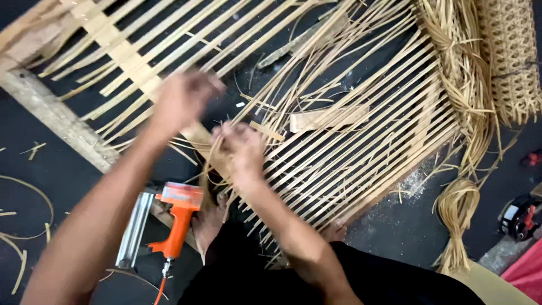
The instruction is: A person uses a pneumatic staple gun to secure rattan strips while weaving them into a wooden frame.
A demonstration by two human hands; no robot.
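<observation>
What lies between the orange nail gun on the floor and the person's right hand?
In the head view, a bare foot sits between the orange nail gun and the right hand, under loose pale rattan strips.

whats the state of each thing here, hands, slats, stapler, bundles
left hand: raised over the slats, blurred, grip unclear
right hand: fingers pinched on a thin strip at the slats
slat panel: lying flat on the floor, slats side by side, ends loose
nail gun: lying on the floor, unheld, hose attached
rattan bundle: tied, lying on the floor
woven cane roll: rolled, lying at the top right
</observation>
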